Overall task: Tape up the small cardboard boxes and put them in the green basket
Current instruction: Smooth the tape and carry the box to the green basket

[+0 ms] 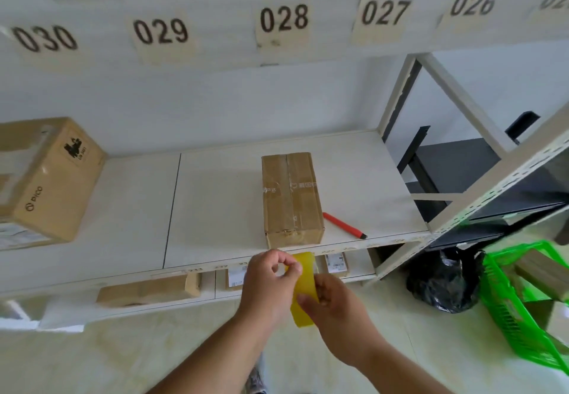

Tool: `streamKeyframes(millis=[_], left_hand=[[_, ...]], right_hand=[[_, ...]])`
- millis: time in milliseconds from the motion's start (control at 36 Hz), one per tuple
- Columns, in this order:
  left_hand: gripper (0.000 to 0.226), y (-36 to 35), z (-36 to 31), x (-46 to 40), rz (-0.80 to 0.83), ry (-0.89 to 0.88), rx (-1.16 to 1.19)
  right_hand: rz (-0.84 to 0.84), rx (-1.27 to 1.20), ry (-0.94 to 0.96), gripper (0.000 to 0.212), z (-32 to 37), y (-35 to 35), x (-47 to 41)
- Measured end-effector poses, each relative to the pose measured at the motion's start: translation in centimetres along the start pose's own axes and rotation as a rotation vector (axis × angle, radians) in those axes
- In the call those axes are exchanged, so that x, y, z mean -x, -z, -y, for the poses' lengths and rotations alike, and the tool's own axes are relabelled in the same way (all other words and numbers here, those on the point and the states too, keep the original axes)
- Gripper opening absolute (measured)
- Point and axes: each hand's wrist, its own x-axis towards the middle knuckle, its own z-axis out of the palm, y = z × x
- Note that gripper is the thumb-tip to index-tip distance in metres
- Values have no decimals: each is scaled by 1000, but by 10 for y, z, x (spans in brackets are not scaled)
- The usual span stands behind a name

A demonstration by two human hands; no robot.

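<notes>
Both hands meet just below the shelf edge, around a yellow roll of tape (303,292). The left hand (267,282) has its fingers curled, thumb and forefinger pinching at the roll's upper rim. The right hand (334,304) grips the roll from the right side, fingers wrapped across its face, thumb on the near part. The roll stands on edge between them.

Beyond the hands, a small cardboard box (291,198) lies on the white shelf (221,202), close to its front edge, with clear tape running along its top seam. A red pen-shaped tool with a black tip (344,225) lies on the shelf just beside the box's right side. A larger carton (46,184) sits at the shelf's left end.

On the floor at the right stands the green basket (520,310), with cardboard boxes inside, and a black plastic bag (443,282) just beside it. Number labels from 030 to 026 (283,19) run along the upper shelf beam.
</notes>
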Motion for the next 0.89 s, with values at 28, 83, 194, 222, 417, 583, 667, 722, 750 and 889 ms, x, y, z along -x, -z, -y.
streamKeyframes(millis=[28, 83, 194, 222, 417, 583, 667, 722, 750, 889], left_hand=[[13, 9, -4, 0, 10, -53, -48], [16, 24, -10, 1, 46, -192, -130], [9, 51, -23, 16, 18, -500, -266], [7, 57, -27, 21, -8, -575, -281], [8, 82, -56, 39, -26, -560, -99], [8, 107, -66, 59, -43, -663, -1], [9, 117, -69, 62, -25, -727, 16], [6, 123, -70, 56, -42, -668, 49], [8, 125, -70, 52, -59, -635, 59], [5, 140, -69, 39, 13, -466, 142]], right_hand=[[1, -21, -10, 31, 8, 1, 4], [14, -39, -20, 36, 23, 5, 10], [66, -79, -11, 33, 57, 12, 22], [84, -96, -14, 31, 65, 13, 24], [219, -181, 23, 48, 114, 14, 49], [254, -349, 26, 35, 140, 7, 69], [270, -457, 30, 30, 147, 0, 76], [236, -458, 27, 29, 151, -4, 78], [222, -446, 22, 27, 154, -7, 78], [158, -384, 6, 20, 167, -21, 73]])
